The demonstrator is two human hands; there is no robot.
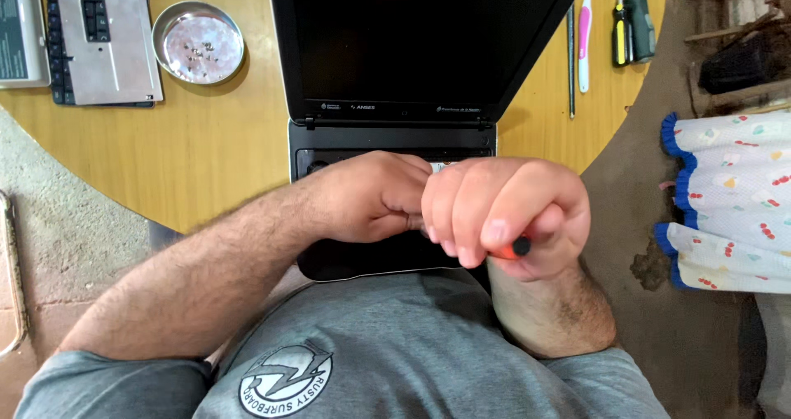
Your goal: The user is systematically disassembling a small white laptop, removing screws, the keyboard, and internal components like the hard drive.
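A black laptop (395,135) stands open on a round wooden table (206,147), its dark screen tilted back. My right hand (507,213) is closed around a screwdriver with an orange handle (515,248), held upright over the laptop's base. My left hand (371,196) rests on the base right beside it, fingers curled near the tool's shaft. Both hands cover most of the base, so the screwdriver's tip is hidden.
A round metal dish (198,42) with several small screws sits at the back left, next to a removed keyboard panel (103,36). At the back right lie a pink toothbrush (584,32), a thin rod (570,56) and two screwdrivers (630,23). A patterned cloth (729,196) is at right.
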